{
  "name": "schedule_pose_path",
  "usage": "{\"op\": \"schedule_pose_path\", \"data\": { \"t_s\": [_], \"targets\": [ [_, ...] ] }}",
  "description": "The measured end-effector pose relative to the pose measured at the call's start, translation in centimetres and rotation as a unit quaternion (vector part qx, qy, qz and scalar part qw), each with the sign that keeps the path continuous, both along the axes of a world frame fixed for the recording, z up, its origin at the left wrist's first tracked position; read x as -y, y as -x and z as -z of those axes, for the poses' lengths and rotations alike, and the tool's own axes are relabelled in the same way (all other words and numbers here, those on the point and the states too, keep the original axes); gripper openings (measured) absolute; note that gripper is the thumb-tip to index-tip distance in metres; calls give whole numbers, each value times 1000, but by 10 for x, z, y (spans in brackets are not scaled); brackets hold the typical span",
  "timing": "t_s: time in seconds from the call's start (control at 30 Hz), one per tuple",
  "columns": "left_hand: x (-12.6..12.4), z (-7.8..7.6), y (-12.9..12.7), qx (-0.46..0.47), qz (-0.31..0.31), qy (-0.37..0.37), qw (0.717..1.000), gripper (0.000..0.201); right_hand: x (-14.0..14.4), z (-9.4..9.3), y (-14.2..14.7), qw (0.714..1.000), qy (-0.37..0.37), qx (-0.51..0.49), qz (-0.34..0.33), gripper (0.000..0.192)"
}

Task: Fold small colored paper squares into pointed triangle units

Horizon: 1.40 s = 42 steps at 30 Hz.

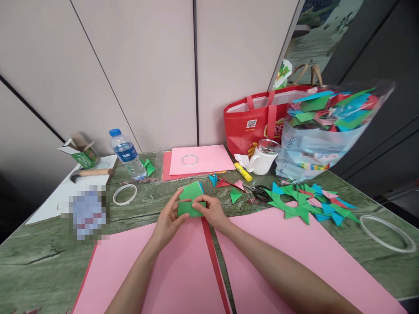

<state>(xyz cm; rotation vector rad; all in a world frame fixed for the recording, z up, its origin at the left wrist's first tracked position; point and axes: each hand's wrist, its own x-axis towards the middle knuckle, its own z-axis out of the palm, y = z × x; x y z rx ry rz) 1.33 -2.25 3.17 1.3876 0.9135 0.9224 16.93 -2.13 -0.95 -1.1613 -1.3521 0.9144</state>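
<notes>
Green paper [189,208] between my left hand [168,221] and right hand [212,211]: matt, smooth, sharply creased. Pink card sheets [183,270] under my wrists look matt and flat; the table [42,257] has a green, wood-grained finish with a dull sheen. Water bottle [127,155] is clear glossy plastic, mug [262,162] glossy white, the plastic bag [314,144] shiny and crinkled.

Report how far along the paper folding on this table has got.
Done: a spread of folded paper pieces lies on the table to the right, with more filling the clear plastic bag. In hand: the left hand and right hand pinch a green paper, only partly folded. Left: a small stack of green sheets lies flat just behind it.
</notes>
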Motion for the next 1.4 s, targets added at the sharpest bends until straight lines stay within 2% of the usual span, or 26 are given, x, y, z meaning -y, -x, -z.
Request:
{"op": "schedule_pose_path", "data": {
  "t_s": [0.13, 0.33, 0.53, 0.73, 1.0, 1.4],
  "targets": [
    [0, -1, 1, -70, 15, -51, 996, 32, 0, 1, 0, 1000, -1, 10, -4, 14],
    [-2, 6, 2, -117, -23, -52, 992, 20, 0, 5, 3, 1000, -10, -15, 18, 19],
    [-2, 9, 2, -140, -78, -74, 984, 17, 1, 4, 4, 999, -10, -49, 15, 22],
    [1, 3, 2, -98, -128, -71, 984, 17, 3, 2, 7, 989, 13, -124, -74, 37],
    [1, 4, 3, -111, -144, -54, 982, 24, 1, 5, 8, 981, 69, -157, -89, 28],
    [0, 11, 3, -87, -140, -35, 986, 30, 2, 2, 8, 977, 68, -183, -80, 26]
  ]
}}
